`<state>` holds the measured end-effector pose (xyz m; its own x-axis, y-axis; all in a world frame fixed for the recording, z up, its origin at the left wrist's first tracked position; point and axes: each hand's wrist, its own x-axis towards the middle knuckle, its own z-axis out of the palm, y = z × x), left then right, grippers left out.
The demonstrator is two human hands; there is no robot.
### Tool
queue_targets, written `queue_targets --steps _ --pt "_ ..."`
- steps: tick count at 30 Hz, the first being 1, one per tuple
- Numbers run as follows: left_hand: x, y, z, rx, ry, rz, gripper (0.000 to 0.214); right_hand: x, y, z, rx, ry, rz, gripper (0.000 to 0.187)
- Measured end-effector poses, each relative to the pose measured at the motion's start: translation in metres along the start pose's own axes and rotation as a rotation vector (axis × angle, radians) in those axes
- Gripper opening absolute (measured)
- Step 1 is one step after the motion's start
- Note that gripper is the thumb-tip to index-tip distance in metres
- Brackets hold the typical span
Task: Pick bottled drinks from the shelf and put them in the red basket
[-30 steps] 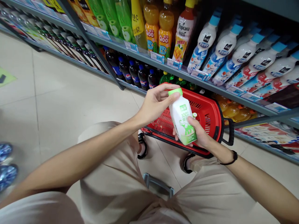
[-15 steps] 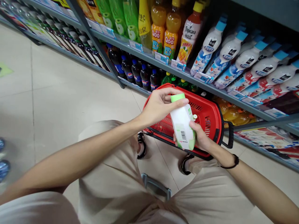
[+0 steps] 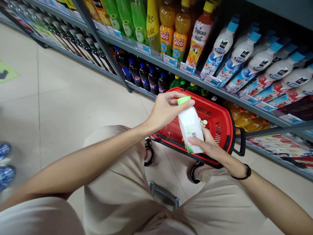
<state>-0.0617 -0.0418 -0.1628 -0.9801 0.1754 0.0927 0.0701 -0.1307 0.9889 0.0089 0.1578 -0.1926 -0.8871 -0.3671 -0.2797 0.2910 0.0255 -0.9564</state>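
Both of my hands hold a white bottle (image 3: 188, 121) with a light green cap, tilted above the red shopping basket (image 3: 221, 112). My left hand (image 3: 164, 109) is closed round its cap end, the thumb lying across just under the cap. Lower down, my right hand (image 3: 207, 143) grips the base end, its thumb over the front near a barcode. Some of the right fingers are hidden behind the bottle. Inside the basket, beside the bottle, a small white and green item (image 3: 203, 123) shows in part; I cannot tell its kind.
Shelves of drinks run along the far side: juice bottles (image 3: 179, 39), blue-capped white bottles (image 3: 241, 54) and dark cola bottles (image 3: 148, 76) below. The basket's black handle (image 3: 241, 142) sticks out to the right. A grey stool edge (image 3: 164, 195) shows between my legs.
The bottle has turned a little in my hands, and its barcode is now partly covered. My right thumb has come across onto its front. The left hand keeps its hold at the cap.
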Motion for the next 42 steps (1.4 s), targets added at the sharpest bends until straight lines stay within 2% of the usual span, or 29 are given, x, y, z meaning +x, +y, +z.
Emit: queue_targets --steps 7,14,20,35,42 --pt "-0.001 -0.001 0.002 -0.094 -0.058 -0.015 0.059 -0.008 0.007 -0.006 0.095 -0.017 0.072 0.068" --pt "-0.002 0.000 0.001 -0.067 -0.067 -0.009 0.058 -0.010 0.008 -0.002 0.126 0.021 0.078 0.070" --pt "-0.004 -0.001 0.002 -0.059 -0.027 -0.023 0.062 -0.005 0.004 0.001 0.175 -0.028 0.122 0.059" --pt "-0.007 -0.006 0.009 -0.054 -0.017 -0.004 0.059 -0.004 -0.003 0.003 0.189 -0.042 0.141 0.068" --pt "-0.005 -0.001 0.007 0.010 0.028 -0.023 0.055 -0.002 -0.003 0.000 0.199 -0.072 0.110 0.062"
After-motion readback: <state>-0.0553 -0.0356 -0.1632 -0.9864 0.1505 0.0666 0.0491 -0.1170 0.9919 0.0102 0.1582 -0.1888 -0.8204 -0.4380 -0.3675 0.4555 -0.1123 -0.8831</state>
